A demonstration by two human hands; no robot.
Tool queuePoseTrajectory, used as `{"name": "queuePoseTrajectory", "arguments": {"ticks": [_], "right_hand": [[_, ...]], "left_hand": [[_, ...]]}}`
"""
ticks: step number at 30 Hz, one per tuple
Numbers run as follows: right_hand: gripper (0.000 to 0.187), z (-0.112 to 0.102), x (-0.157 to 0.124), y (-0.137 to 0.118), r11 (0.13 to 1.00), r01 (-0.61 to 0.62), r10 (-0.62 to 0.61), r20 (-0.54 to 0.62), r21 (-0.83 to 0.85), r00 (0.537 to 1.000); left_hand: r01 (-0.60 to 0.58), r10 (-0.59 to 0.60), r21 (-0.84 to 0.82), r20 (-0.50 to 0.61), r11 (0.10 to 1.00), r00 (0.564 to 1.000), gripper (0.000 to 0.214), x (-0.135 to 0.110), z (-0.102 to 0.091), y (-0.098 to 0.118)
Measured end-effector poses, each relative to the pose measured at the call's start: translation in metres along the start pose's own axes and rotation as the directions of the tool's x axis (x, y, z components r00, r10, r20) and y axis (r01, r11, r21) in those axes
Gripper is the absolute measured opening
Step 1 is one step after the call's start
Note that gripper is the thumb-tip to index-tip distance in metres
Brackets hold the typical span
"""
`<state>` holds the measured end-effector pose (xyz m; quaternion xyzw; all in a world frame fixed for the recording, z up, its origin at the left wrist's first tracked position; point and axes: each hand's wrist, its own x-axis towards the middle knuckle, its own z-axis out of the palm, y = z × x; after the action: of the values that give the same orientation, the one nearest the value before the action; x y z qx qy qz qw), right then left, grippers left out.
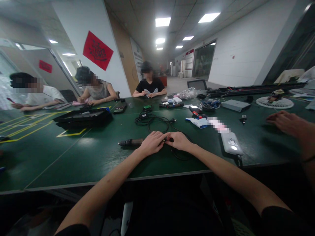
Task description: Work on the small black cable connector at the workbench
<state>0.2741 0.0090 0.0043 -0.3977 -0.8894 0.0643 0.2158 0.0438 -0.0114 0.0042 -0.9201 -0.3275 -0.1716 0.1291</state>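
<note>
Steadying the driver (131, 143) seems underway, left hand (153, 143) wrapping it, right hand (180, 141) pinching its tail (163, 140); aligning the cable (181, 159) likely follows.

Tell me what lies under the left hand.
A dark cylindrical tool runs under the left hand, its narrow tip showing beyond, to the left. The stretch beneath the palm and fingers is covered and cannot be seen.
</note>
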Motion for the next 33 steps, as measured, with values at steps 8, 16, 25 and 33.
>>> {"name": "queuePoseTrajectory", "arguments": {"ticks": [8,16,25,33], "right_hand": [[0.017,-0.0025,-0.0008,-0.0011,1.0,-0.002,0.002,0.007,0.009,1.0],[0.018,-0.002,-0.0008,-0.0013,1.0,-0.01,0.01,0.009,-0.001,1.0],[0.019,-0.0023,-0.001,-0.0011,1.0,-0.008,0.008,0.012,-0.011,1.0],[0.019,-0.0035,-0.0019,-0.0018,1.0,-0.009,0.009,0.0,-0.014,1.0]], "left_hand": [[0.007,-0.007,-0.037,0.0,0.999,1.0,0.068,0.0005,-0.0005,-0.0006],[-0.001,0.001,-0.043,0.009,0.999,1.0,0.066,0.001,-0.0018,-0.0008],[-0.012,0.012,-0.028,0.01,1.0,1.0,0.07,0.0008,0.0003,-0.0003],[-0.036,0.036,-0.023,0.029,0.999,0.999,0.074,0.0008,-0.0013,0.0003]]}}
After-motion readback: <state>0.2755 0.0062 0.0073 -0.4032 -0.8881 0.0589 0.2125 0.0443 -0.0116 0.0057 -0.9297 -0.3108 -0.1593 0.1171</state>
